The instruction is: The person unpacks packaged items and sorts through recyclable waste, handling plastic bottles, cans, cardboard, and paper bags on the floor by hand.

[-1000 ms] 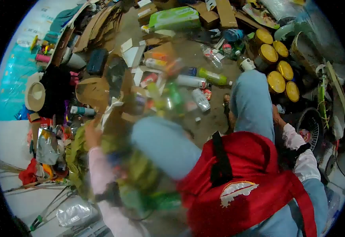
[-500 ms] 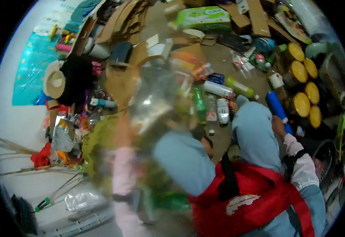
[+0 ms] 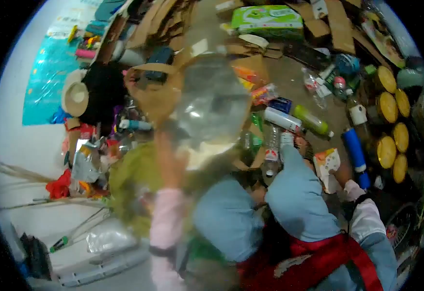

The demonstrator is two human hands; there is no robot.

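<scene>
My left hand (image 3: 173, 165), smeared by motion, is at a shiny see-through plastic piece (image 3: 214, 99) with brown cardboard about it. Its fingers cannot be made out. Beneath that arm spreads an olive-green sack (image 3: 132, 179), with mixed items showing in its mouth. By my right knee, my right hand (image 3: 342, 175) is closed on the edge of a small white carton (image 3: 327, 165) with orange print. A blue cylinder (image 3: 354, 150) lies just right of this hand.
Plastic bottles (image 3: 271, 148) and a white can (image 3: 284, 119) lie before my knees. Yellow-ended cans (image 3: 386, 106) are stacked at the right. A green tissue pack (image 3: 267, 22) and flattened cardboard (image 3: 340, 26) lie at the back. Wrappers (image 3: 86, 162) pile up at the left.
The view has shifted. The plastic piece and cardboard have moved slightly right at my left hand. The white carton has come into sight at my right hand, which was beside the blue cylinder.
</scene>
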